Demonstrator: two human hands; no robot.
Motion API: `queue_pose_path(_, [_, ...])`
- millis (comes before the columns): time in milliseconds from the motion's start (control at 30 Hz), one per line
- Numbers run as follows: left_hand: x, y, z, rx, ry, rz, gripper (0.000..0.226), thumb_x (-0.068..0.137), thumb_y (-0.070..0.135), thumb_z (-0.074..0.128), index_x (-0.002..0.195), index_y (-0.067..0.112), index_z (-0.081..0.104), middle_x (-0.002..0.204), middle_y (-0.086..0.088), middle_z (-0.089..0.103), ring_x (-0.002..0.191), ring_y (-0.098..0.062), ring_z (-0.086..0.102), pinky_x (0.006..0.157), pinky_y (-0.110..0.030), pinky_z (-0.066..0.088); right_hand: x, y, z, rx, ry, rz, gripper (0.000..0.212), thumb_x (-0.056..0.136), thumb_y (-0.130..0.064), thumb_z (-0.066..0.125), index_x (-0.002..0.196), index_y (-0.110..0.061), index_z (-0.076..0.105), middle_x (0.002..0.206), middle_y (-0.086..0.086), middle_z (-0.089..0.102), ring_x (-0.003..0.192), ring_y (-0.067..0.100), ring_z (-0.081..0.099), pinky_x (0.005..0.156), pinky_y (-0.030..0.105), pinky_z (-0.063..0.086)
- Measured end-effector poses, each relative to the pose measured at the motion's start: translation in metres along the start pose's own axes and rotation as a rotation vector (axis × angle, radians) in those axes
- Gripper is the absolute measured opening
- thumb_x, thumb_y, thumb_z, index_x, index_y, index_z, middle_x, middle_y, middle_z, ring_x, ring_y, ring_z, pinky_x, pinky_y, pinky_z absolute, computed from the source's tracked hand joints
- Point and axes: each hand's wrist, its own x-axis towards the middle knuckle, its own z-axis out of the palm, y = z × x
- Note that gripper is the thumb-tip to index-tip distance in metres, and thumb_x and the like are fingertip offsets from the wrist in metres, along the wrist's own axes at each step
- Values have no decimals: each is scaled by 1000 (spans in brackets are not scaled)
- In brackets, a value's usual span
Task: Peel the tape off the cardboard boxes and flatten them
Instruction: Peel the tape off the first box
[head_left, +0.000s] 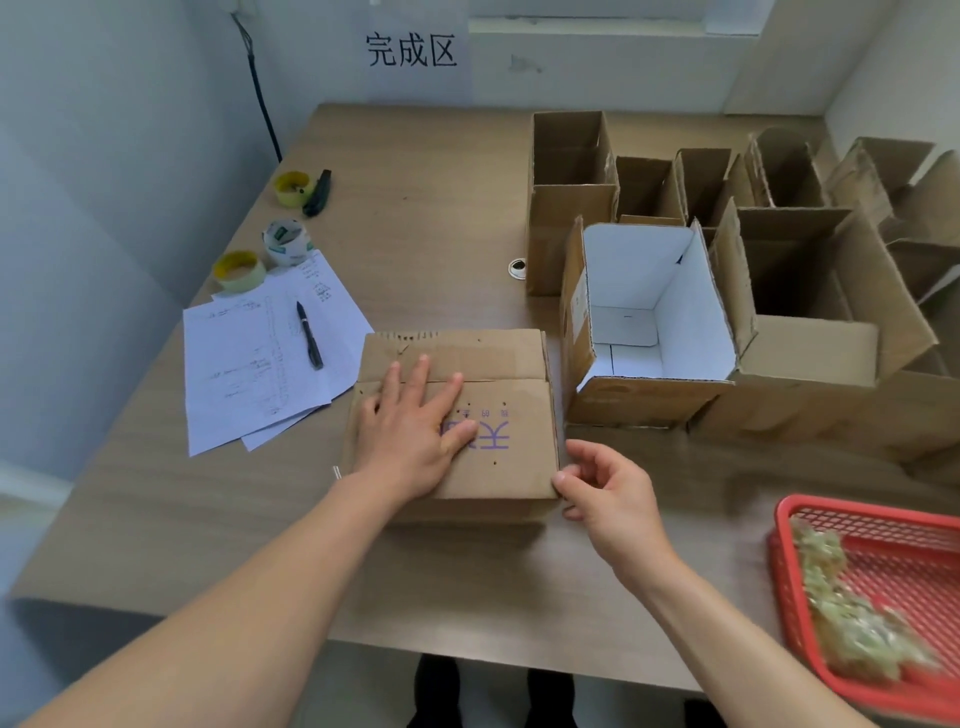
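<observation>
While the left hand (415, 436) is pressing flat, fingers straight, on the closed cardboard box (483, 374), the right hand (605, 488) is pinching that box's near right corner between curled fingers. Beyond the right fingers, open boxes (649, 312) are standing on the surface (415, 208); a red basket (883, 519) is sitting to their right.

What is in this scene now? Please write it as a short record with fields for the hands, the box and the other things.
left hand: flat on top of the closed box
right hand: fingers curled at the box's near right corner
open boxes: standing at the right
basket: red, holds crumpled tape
desk left: tape rolls, papers, pen
</observation>
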Motion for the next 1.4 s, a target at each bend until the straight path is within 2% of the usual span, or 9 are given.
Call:
queue_pose_path(167, [-31,-28,-3,-133,280,-234,77,88,60,59,152,27,31,166,-3,11,152,-26,7,113,-51,25,9,-6,3,-67,-35,42,55,90,3,59,140,-20,54,120,1,66,105,13,63,88,38,54])
queue_pose_path(267, [-45,-44,-9,-676,143,-498,65,87,45,70,142,20,45,154,-4,41,137,-25,43,109,-41,41,11,-12,14,-6,-99,70,52,89,3,50,129,-29,60,108,-13,73,81,-5,65,58,20,50])
queue_pose_path(333, [-51,-43,-22,-1059,80,-445,22,91,25,67,112,28,66,125,2,69,110,-17,65,93,-33,52,10,-16,22,-24,-48,38,41,90,-4,54,120,-32,63,92,-22,73,69,-10,64,53,14,45])
queue_pose_path(467, [-54,-41,-83,-1173,258,-113,32,81,24,56,103,38,74,111,8,73,110,-5,64,95,-25,50,24,-37,38,71,14,86,25,95,-18,56,114,-31,65,94,-12,73,71,4,69,51,26,50])
queue_pose_path(600, [-50,-48,-120,-750,228,160,41,86,24,55,125,27,69,131,16,57,127,-6,44,112,-28,33,37,-51,68,-194,-97,124,28,99,-29,44,89,-20,69,87,3,67,78,21,62,67,34,49])
queue_pose_path(733, [-47,-43,-94,-235,133,220,40,98,40,55,137,48,53,144,15,41,134,-13,29,110,-38,23,26,-64,87,-215,-42,-54,36,101,-32,45,92,-18,77,87,-3,76,92,21,69,81,39,56])
queue_pose_path(833, [-31,-29,-81,-152,186,261,38,100,52,44,138,56,46,145,15,37,133,-14,25,103,-36,19,12,-73,75,-22,94,-108,45,103,-38,42,82,-16,76,81,-2,77,81,18,72,69,34,55])
queue_pose_path(1200, [-19,-7,-66,-33,237,342,38,100,54,40,136,59,46,146,14,36,133,-16,23,101,-37,14,-7,-82,39,-775,140,-505,40,102,-36,48,71,-12,43,66,5,57,67,32,51,62,42,42])
queue_pose_path(1400, [-18,-8,-68,-28,207,287,39,100,55,35,138,59,44,149,14,33,133,-17,21,104,-39,16,-22,-55,39,-471,335,-534,36,101,-17,52,66,-10,43,64,7,60,63,29,59,59,48,49])
